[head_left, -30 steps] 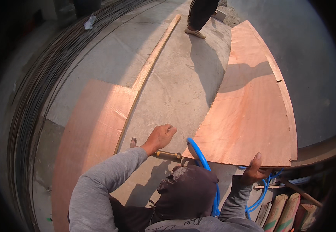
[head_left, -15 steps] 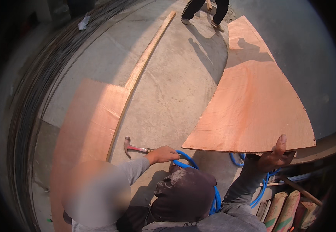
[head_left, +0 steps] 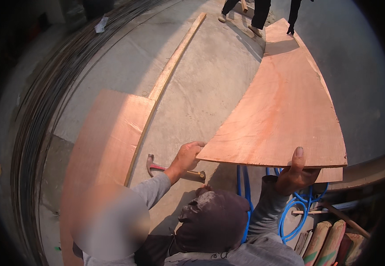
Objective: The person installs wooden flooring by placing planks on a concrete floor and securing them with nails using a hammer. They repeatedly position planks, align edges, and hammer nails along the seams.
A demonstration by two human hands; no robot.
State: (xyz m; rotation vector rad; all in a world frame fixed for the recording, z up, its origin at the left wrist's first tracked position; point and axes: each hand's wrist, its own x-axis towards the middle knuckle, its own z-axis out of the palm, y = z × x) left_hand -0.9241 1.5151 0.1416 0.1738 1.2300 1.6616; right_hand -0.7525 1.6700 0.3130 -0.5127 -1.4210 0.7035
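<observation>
Clasping the near edge, the right hand holds the plywood sheet raised over the concrete floor, not yet set down; left hand at the near-left corner, grip indeterminable.

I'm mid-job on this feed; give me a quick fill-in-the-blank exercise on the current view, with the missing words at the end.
1. The only digit of the right hand seen on top of the large plywood panel is the ____.
2. The hammer lies nearer to the person's ____ hand.
3. The hose is coloured ____.

Missing words: thumb; left; blue.
</observation>
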